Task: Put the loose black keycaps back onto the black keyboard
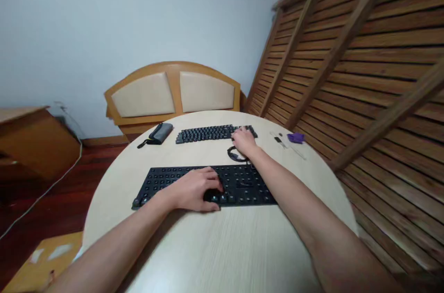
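Note:
A black keyboard (157,177) lies across the round table, most of its key positions bare of caps and a few caps along its front edge. My left hand (197,189) rests on its middle, fingers bent and apart from the thumb, holding nothing visible. Farther back, loose dark keycaps (204,133) are laid out in keyboard-like rows. My right hand (243,140) reaches over the right part of these rows, its fingers curled down among the caps; whatever is between the fingertips is hidden. A coiled black cable (236,155) lies just in front of that hand.
A grey zip pouch (161,133) sits at the table's back left. To the right are a purple item (296,137) and small thin tools (280,142). Behind the table (222,247) stands a padded wooden headboard (173,92); a slatted wooden frame (347,71) leans at right.

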The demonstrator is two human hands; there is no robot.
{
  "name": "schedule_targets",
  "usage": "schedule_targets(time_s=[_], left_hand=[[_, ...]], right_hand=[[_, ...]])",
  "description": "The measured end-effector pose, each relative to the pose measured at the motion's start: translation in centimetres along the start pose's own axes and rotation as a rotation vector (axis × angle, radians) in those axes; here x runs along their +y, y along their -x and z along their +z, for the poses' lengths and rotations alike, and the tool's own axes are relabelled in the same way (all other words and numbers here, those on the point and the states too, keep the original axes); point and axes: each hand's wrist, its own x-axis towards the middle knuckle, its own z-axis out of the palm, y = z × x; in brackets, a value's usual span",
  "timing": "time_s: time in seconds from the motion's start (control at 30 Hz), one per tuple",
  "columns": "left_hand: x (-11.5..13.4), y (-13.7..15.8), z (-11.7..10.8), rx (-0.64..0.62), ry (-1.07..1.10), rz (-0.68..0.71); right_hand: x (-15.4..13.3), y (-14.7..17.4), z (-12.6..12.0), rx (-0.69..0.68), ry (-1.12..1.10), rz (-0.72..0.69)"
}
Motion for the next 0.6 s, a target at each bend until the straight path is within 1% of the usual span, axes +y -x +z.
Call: schedule_targets(time_s=[0.17,0.3,0.43,0.57,0.6], left_hand=[[-0.1,0.0,-0.2,0.020,0.002,0.003],[-0.2,0.0,-0.3,0.027,0.005,0.010],[-0.4,0.1,-0.6,0.024,-0.005,-0.018],[-0.5,0.3,-0.8,0.026,-0.029,-0.015],[-0.5,0.3,-0.8,0.028,-0.039,-0.011]], right_hand=[[-0.4,-0.1,-0.1,-0.004,-0.036,-0.005],[-0.8,1.1,-1.1,0.009,-0.110,-0.016],[-0.9,3.9,-2.9,0.013,-0.232,-0.034],[-0.8,8.1,-5.0,-0.047,-0.390,-0.154],[-0.8,9.2,-5.5,-0.084,-0.522,-0.197]])
